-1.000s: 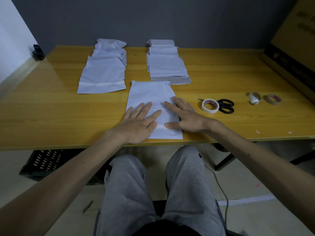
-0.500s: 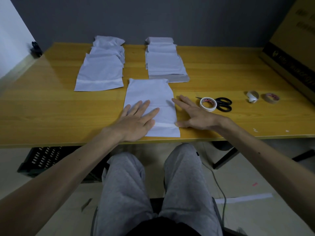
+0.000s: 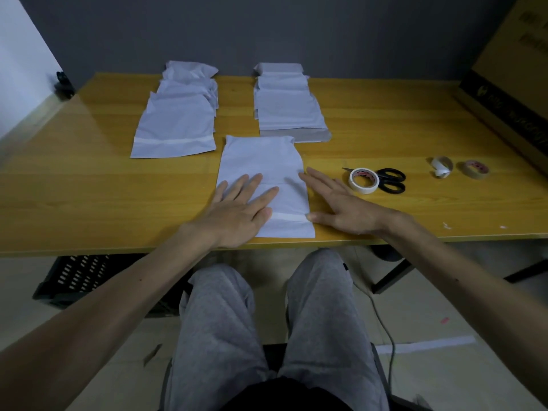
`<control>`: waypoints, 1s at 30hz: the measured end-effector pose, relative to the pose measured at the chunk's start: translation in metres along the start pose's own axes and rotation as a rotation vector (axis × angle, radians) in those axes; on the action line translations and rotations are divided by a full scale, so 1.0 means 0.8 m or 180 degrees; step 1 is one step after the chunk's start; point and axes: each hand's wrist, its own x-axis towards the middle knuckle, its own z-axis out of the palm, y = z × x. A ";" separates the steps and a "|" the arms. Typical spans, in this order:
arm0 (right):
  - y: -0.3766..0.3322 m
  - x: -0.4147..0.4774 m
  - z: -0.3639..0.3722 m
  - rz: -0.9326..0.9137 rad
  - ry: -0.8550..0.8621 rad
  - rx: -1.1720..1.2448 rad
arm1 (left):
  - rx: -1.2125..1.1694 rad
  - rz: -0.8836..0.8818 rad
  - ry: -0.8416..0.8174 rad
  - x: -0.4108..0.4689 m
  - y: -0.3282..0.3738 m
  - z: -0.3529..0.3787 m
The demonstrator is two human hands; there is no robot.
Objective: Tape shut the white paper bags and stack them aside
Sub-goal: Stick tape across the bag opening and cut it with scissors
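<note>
A white paper bag (image 3: pixel 264 173) is lying flat at the near edge of the wooden table (image 3: pixel 89 185), a strip of tape (image 3: pixel 289 216) crossing its near end. The left hand (image 3: pixel 237 212) is pressing on it, fingers spread, grasping nothing. The right hand (image 3: pixel 341 207) is resting flat just beside its right edge, thumb touching the tape.

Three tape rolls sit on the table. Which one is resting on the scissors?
The white roll, nearest the right hand, lies over the scissors blades. The other two rolls lie apart, farther right on the table.
</note>
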 end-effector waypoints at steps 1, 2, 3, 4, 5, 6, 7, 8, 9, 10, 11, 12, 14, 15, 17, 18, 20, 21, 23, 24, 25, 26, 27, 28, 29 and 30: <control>0.001 -0.001 -0.001 -0.0016 0.0009 0.0001 | -0.0019 -0.0001 -0.0018 0.001 0.000 -0.001; 0.001 -0.002 -0.001 -0.0035 0.0025 0.0018 | -0.0051 -0.0005 -0.0061 0.003 -0.002 -0.002; 0.001 -0.003 -0.002 -0.0043 0.0045 0.0060 | -0.0102 0.0005 -0.0092 0.004 -0.004 -0.002; 0.000 -0.003 -0.004 -0.0043 0.0055 0.0121 | -0.0183 0.0019 -0.0100 0.006 -0.006 -0.002; -0.001 -0.004 -0.006 -0.0029 0.0057 0.0212 | -0.0293 0.0035 -0.0089 0.007 -0.008 -0.001; -0.001 -0.004 -0.007 0.0009 0.0055 0.0353 | -0.0431 0.0038 -0.0066 0.008 -0.009 -0.001; -0.001 -0.005 -0.010 0.0080 0.0071 0.0566 | -0.0582 0.0033 -0.0021 0.009 -0.009 -0.002; -0.003 -0.006 -0.013 0.0172 0.0122 0.0840 | -0.0736 0.0028 0.0035 0.009 -0.009 -0.004; -0.004 -0.005 -0.016 0.0257 0.0218 0.1120 | -0.0896 0.0027 0.0086 0.009 -0.008 -0.007; -0.007 -0.004 -0.019 0.0317 0.0369 0.1342 | -0.1062 0.0027 0.0092 0.008 -0.007 -0.010; -0.010 -0.001 -0.022 0.0355 0.0567 0.1441 | -0.1219 0.0049 0.0063 0.006 -0.006 -0.015; -0.014 0.004 -0.025 0.0390 0.0755 0.1415 | -0.1338 0.0066 -0.0012 0.004 -0.005 -0.018; -0.020 0.019 -0.035 0.0501 0.0981 0.1331 | -0.1349 0.0046 -0.0086 -0.002 -0.002 -0.026; -0.023 0.026 -0.041 0.0574 0.1017 0.1403 | -0.1289 0.0051 -0.0036 -0.004 -0.001 -0.029; -0.028 0.042 -0.054 0.0724 0.1154 0.1579 | -0.1339 0.0135 0.0233 -0.008 0.000 -0.032; -0.031 0.050 -0.060 0.0757 0.1265 0.1533 | -0.1618 0.0183 0.0329 -0.010 0.001 -0.033; -0.035 0.066 -0.065 0.0761 0.1382 0.1184 | -0.2584 0.0092 0.0346 -0.013 0.002 -0.040; -0.036 0.075 -0.064 0.0777 0.1406 0.0934 | -0.2944 0.0004 0.0418 -0.011 0.000 -0.045; -0.032 0.094 -0.057 0.0885 0.1440 0.0496 | -0.2684 -0.0258 0.0986 0.003 -0.010 -0.053; -0.027 0.103 -0.052 0.0963 0.1435 0.0358 | -0.2287 -0.0427 0.1272 0.013 -0.020 -0.057; -0.024 0.111 -0.048 0.1034 0.1428 0.0280 | -0.1966 -0.0589 0.1414 0.024 -0.030 -0.061; -0.021 0.118 -0.044 0.1096 0.1428 0.0245 | -0.1792 -0.0745 0.1457 0.035 -0.040 -0.063; -0.018 0.124 -0.040 0.1115 0.1445 0.0235 | -0.1750 -0.0849 0.1460 0.046 -0.049 -0.064; -0.015 0.129 -0.036 0.1100 0.1483 0.0232 | -0.1760 -0.0930 0.1451 0.057 -0.056 -0.065; -0.014 0.134 -0.034 0.1059 0.1545 0.0234 | -0.1772 -0.1025 0.1488 0.067 -0.060 -0.065; -0.014 0.138 -0.033 0.1023 0.1615 0.0252 | -0.1761 -0.1087 0.1514 0.077 -0.065 -0.064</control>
